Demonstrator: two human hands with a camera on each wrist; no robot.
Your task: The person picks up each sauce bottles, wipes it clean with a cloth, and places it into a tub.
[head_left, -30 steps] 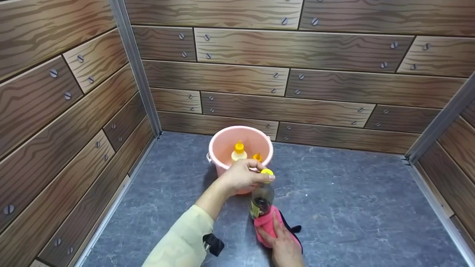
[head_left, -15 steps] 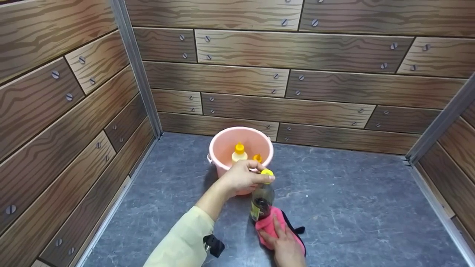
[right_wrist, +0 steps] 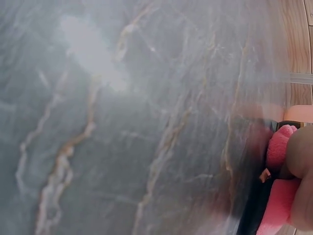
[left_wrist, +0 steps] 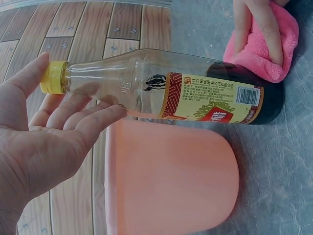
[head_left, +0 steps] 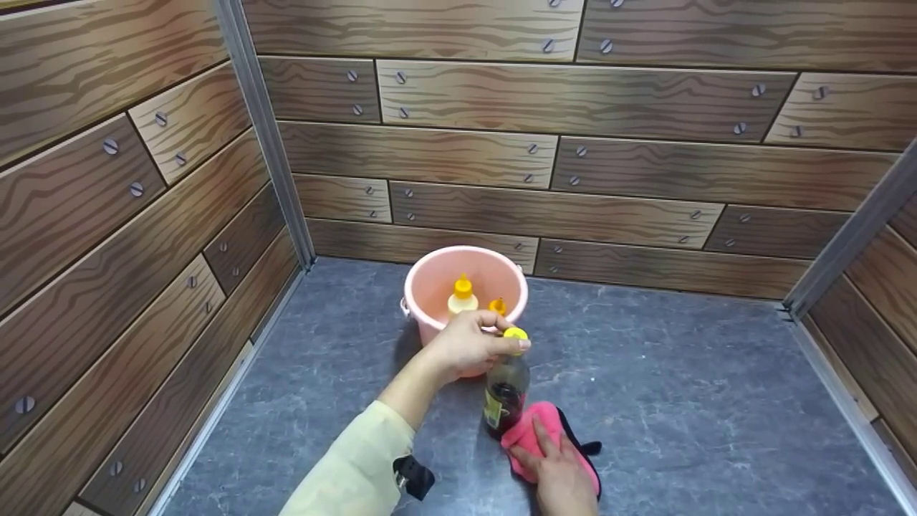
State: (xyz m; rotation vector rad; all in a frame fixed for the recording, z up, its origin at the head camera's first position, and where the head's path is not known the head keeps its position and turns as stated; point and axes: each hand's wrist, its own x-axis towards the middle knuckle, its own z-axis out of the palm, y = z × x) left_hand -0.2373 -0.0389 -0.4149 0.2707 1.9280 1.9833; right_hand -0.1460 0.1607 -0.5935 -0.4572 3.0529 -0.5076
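Note:
My left hand pinches the yellow cap of a condiment bottle between thumb and fingers. The bottle is clear, with dark liquid low down and a yellow and red label; it stands upright in the head view. At its lower end, my right hand grips a fluffy pink cloth with black trim and a small black tab. Two fingers press into the bunched cloth in the left wrist view, right at the bottle's base. In the right wrist view, the cloth shows at the right edge, partly hidden by the hand.
A pink bucket stands just behind the bottle. Inside it are a pale bottle with a yellow nozzle and another yellow nozzle top. Wood-patterned walls enclose the grey marbled floor.
My right hand and the pink cloth have slid right and slightly down, uncovering more of the bottle's lower part. The left hand and the bottle have stayed nearly still.

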